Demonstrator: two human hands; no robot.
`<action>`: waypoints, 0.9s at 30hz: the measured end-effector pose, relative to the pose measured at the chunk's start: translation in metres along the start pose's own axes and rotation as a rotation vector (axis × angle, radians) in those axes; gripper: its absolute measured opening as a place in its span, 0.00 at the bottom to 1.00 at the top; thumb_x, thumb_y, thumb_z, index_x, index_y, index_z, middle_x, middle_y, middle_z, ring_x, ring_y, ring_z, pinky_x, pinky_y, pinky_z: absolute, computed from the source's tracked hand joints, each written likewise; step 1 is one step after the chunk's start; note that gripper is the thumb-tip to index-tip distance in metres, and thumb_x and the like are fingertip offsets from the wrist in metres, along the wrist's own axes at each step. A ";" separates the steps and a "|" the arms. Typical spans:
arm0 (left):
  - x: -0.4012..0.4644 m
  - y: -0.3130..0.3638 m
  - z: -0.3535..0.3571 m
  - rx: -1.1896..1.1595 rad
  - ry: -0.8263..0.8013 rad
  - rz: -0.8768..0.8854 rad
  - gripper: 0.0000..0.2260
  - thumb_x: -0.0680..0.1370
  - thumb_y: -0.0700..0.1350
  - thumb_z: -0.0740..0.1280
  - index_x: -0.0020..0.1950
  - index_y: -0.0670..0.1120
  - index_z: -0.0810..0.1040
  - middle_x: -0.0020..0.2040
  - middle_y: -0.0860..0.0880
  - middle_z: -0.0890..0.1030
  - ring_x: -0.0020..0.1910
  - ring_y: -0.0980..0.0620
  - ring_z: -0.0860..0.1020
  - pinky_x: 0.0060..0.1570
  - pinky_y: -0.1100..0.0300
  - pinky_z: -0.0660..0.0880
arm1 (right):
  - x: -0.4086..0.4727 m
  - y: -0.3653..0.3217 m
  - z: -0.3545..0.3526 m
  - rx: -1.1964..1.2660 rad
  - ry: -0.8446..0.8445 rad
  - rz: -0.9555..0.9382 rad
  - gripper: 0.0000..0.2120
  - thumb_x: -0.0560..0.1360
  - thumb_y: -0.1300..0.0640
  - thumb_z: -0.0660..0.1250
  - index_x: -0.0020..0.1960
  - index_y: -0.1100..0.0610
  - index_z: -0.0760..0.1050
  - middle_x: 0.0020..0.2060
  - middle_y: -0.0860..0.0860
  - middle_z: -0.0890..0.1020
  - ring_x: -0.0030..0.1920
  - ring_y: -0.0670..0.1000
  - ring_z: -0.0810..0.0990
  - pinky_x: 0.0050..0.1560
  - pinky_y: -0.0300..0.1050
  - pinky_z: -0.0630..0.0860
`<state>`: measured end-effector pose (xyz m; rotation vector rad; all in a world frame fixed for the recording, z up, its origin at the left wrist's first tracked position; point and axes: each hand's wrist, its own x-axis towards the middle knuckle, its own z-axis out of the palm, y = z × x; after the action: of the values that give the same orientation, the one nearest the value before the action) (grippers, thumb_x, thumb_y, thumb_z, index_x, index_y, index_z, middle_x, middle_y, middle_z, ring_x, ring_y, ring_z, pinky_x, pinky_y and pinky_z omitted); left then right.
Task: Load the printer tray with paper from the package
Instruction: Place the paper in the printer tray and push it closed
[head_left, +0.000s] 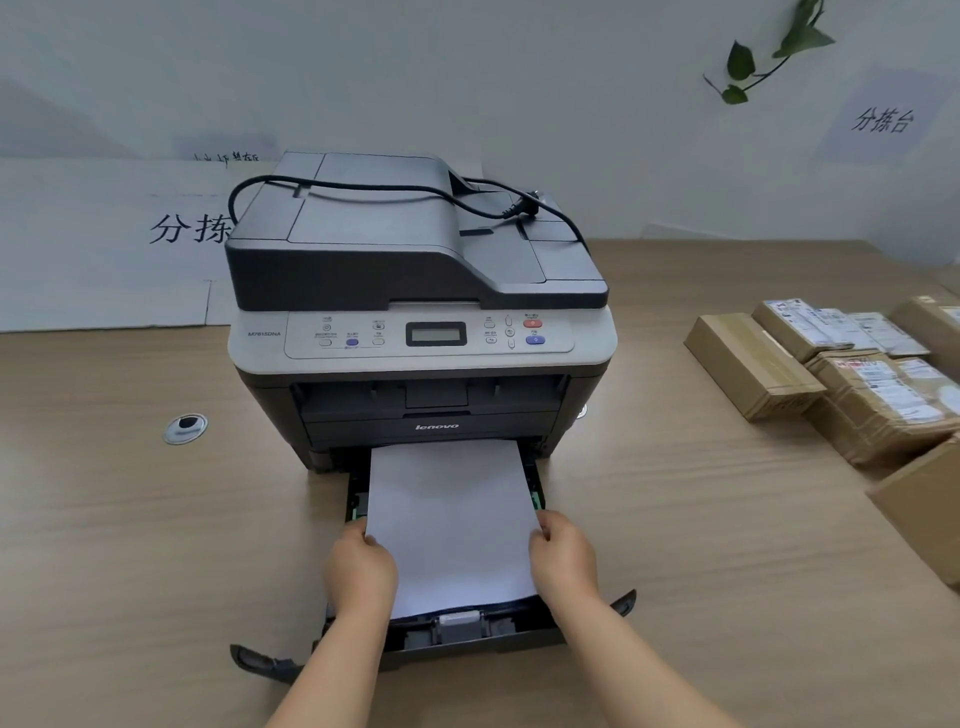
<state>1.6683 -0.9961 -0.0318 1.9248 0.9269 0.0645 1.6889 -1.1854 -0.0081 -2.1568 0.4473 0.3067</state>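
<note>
Your forearms enter from the bottom edge and reach fwd over the pulled-out paper tray (470, 642), which sits open at the desk's near side w/ its dark front panel closest to you. Your left hand (360, 569) is closed on the left edge of the paper stack (451, 525), fingers curled under and thumb on top near the stack's near-left corner. Your right hand (563, 558) grips the right edge of the same stack in the same way, approx. opposite the left. The stack is white, lies flat-to-slightly-raised inside the tray, and its far end reaches under the printer (421, 332) at the tray slot; its near edge stops just short of the grey paper guide (460, 621) at the tray front. The printer stands centred on the wooden desk (130, 519), dark grey top w/ a light control panel and a small display. A black power cable (374, 187) lies loose across the scanner lid. Right of the printer, well apart, several cardboard boxes (852, 374) w/ shipping labels sit on the desk. A round cable grommet (185, 427) is set in the desk to the printer's left. No paper package can be made out.
</note>
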 end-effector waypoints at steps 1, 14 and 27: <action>0.001 0.001 0.001 0.013 0.004 0.007 0.16 0.79 0.32 0.54 0.63 0.38 0.75 0.52 0.36 0.81 0.47 0.36 0.77 0.46 0.51 0.74 | 0.001 -0.001 0.001 -0.008 0.002 -0.008 0.18 0.79 0.64 0.54 0.66 0.60 0.72 0.59 0.58 0.80 0.49 0.55 0.77 0.46 0.38 0.67; 0.000 0.006 0.011 0.417 -0.148 0.077 0.27 0.78 0.29 0.56 0.76 0.36 0.54 0.64 0.36 0.74 0.59 0.39 0.76 0.54 0.53 0.75 | 0.016 -0.002 0.017 -0.351 0.042 -0.114 0.13 0.78 0.67 0.56 0.58 0.62 0.74 0.50 0.58 0.82 0.48 0.58 0.80 0.47 0.46 0.78; -0.017 0.012 0.010 0.975 -0.132 0.285 0.23 0.77 0.32 0.61 0.72 0.37 0.62 0.73 0.37 0.61 0.72 0.41 0.63 0.59 0.54 0.75 | 0.001 -0.013 0.016 -0.952 -0.060 -0.265 0.28 0.75 0.69 0.62 0.72 0.65 0.58 0.66 0.57 0.71 0.58 0.55 0.79 0.49 0.47 0.79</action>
<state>1.6670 -1.0170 -0.0223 2.9044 0.6181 -0.4163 1.6949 -1.1655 -0.0084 -3.0737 -0.0658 0.4979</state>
